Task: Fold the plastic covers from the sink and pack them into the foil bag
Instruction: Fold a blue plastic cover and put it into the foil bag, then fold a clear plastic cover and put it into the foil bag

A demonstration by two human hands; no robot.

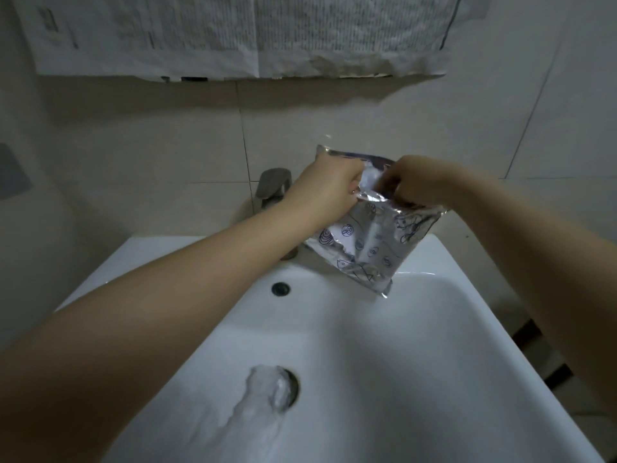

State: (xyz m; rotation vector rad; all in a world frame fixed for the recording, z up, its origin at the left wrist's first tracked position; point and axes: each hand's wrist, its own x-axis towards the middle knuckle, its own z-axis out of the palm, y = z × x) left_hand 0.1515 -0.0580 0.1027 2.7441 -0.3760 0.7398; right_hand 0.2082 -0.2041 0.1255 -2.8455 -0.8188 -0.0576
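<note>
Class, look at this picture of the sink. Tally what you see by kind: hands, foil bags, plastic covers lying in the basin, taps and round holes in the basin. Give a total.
Hands: 2, left hand and right hand, both gripping the bag's mouth
Foil bag: 1
Plastic cover in the sink: 1
Tap: 1
Holes: 2, overflow and drain
Total: 7

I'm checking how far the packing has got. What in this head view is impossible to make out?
- Inside of the silver printed foil bag: the left hand and right hand at its mouth hide any contents.
- Right hand's fingertips: tucked into the bag's mouth.
- Crumpled clear plastic cover over the white sink's drain: blurred; one or several, unclear.
- Grey metal faucet: spout hidden by the left forearm.
</note>
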